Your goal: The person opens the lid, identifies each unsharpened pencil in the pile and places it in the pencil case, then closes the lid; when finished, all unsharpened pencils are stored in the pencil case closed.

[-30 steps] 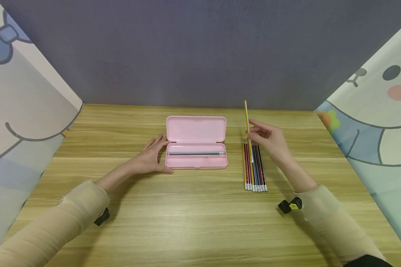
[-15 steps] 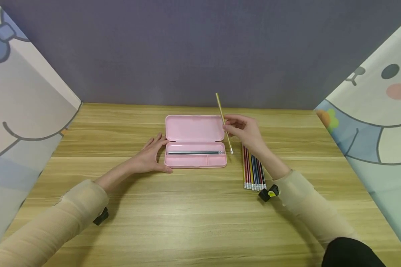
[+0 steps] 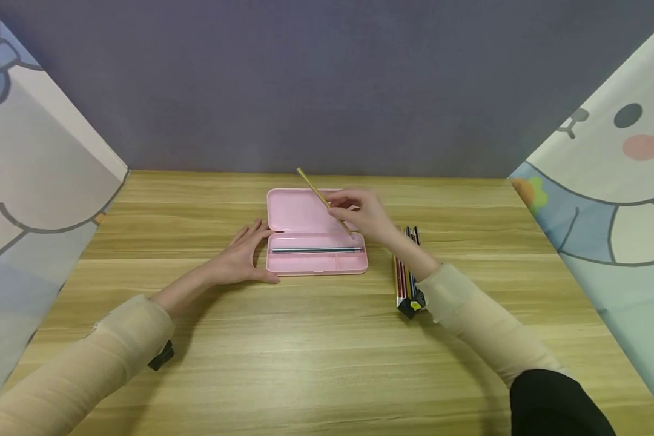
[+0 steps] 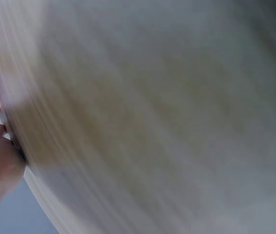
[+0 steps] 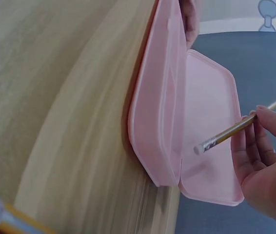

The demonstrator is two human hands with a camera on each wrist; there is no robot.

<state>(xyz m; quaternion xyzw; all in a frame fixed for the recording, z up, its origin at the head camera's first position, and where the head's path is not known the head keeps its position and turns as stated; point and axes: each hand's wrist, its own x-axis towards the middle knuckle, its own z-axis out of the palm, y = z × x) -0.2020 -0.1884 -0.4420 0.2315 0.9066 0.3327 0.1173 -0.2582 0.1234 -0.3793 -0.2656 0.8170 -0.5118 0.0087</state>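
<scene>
A pink pencil case lies with its lid raised back on the wooden table. Inside its long rear compartment is a dark green pencil. My left hand rests at the case's left end, thumb near the front corner and fingers spread toward the hinge. My right hand pinches a yellow pencil between thumb and fingers above the case. That pencil slants, its white eraser end low toward the case's right side; in the right wrist view its metal band shows in front of the lid.
A row of several pencils lies right of the case, partly hidden under my right forearm and its wrist camera. A grey panel stands behind the table, with cartoon-printed walls at both sides.
My right hand has carried the yellow pencil left from above the pencil row to over the case, tilting it further. The left hand stays at the case's left end.
</scene>
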